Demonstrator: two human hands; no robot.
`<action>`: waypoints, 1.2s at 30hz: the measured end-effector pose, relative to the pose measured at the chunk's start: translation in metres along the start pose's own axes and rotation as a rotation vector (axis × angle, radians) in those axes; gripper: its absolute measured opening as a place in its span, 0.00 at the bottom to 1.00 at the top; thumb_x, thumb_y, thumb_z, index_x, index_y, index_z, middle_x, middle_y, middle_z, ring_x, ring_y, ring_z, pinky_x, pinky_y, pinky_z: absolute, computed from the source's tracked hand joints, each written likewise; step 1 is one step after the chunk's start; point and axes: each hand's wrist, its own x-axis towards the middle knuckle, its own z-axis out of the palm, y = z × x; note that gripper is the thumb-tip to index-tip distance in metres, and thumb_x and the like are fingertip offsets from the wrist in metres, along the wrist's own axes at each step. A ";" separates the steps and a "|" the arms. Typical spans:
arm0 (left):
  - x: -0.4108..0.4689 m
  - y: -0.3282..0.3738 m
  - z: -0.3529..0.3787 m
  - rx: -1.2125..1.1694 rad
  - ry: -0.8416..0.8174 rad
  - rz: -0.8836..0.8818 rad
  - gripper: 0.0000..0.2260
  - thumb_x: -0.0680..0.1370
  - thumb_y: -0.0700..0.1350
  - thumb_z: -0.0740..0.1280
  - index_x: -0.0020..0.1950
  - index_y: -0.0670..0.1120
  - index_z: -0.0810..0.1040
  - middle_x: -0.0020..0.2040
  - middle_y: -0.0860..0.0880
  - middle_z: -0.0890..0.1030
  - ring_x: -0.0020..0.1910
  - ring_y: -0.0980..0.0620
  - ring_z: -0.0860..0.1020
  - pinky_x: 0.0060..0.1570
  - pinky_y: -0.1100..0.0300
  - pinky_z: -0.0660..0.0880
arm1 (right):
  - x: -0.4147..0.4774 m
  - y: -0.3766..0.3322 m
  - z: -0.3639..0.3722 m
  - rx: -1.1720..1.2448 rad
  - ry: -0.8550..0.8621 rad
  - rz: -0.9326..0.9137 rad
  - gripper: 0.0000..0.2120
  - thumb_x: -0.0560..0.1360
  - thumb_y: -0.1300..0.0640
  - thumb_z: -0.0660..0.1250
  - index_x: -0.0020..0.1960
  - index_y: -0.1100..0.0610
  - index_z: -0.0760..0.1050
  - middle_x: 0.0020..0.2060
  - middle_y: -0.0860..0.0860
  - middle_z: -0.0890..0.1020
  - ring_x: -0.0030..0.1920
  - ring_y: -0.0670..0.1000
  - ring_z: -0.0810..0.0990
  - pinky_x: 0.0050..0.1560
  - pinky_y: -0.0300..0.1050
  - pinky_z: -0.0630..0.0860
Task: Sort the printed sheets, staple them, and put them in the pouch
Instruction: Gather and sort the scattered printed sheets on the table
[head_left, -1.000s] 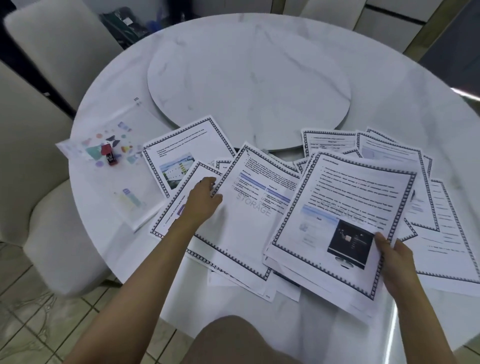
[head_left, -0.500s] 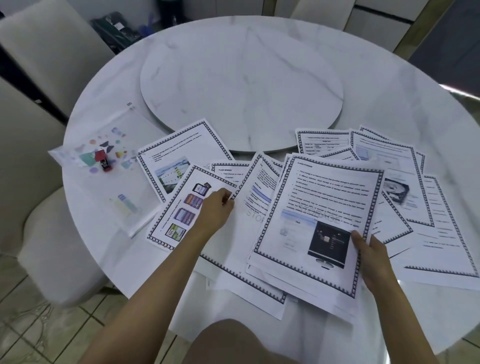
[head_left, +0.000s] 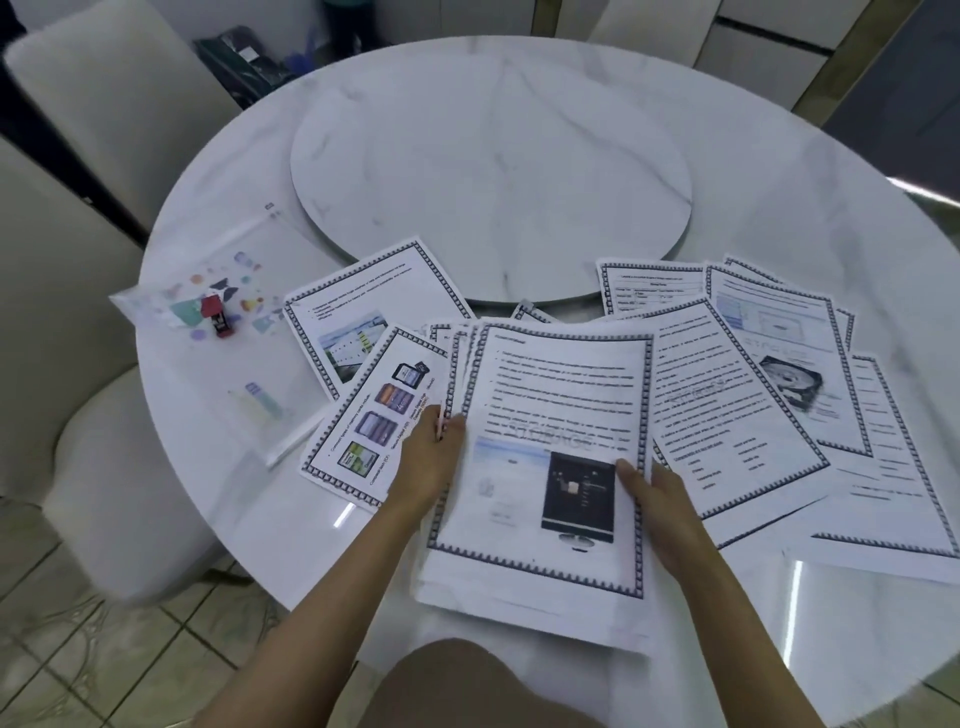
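Fingers (head_left: 631, 470) of the right hand (head_left: 670, 512) press down on the gathered stack (head_left: 550, 462), thumb on top near its right edge, while the left hand (head_left: 431, 457) clasps the left edge, likely to square the sheets. That stack lies at the counter's (head_left: 519, 119) near rim, long axis running away from the person, text upright. Loose sheets (head_left: 737, 405) fan out rightward. Off to the left, the pouch (head_left: 234, 364) lies flat with the small red stapler (head_left: 218, 317) resting on it.
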 end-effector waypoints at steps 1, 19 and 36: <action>-0.002 0.001 0.000 0.000 -0.009 0.006 0.15 0.81 0.45 0.56 0.67 0.44 0.67 0.64 0.46 0.74 0.53 0.57 0.73 0.53 0.65 0.68 | 0.000 0.000 0.006 0.006 -0.021 -0.004 0.10 0.78 0.54 0.61 0.57 0.54 0.75 0.48 0.51 0.83 0.44 0.47 0.84 0.41 0.38 0.81; -0.024 0.065 -0.033 0.136 -0.025 0.487 0.14 0.80 0.47 0.58 0.64 0.44 0.68 0.56 0.48 0.79 0.51 0.53 0.77 0.54 0.56 0.73 | 0.003 -0.018 0.020 0.084 -0.061 -0.096 0.08 0.78 0.51 0.58 0.54 0.47 0.73 0.49 0.40 0.80 0.50 0.40 0.78 0.48 0.36 0.72; 0.004 -0.005 -0.084 0.075 0.176 0.026 0.06 0.78 0.41 0.64 0.52 0.48 0.77 0.48 0.43 0.82 0.44 0.46 0.80 0.48 0.52 0.79 | 0.002 -0.009 -0.040 -0.150 0.201 -0.119 0.12 0.78 0.52 0.61 0.56 0.57 0.75 0.47 0.57 0.83 0.46 0.58 0.82 0.51 0.57 0.79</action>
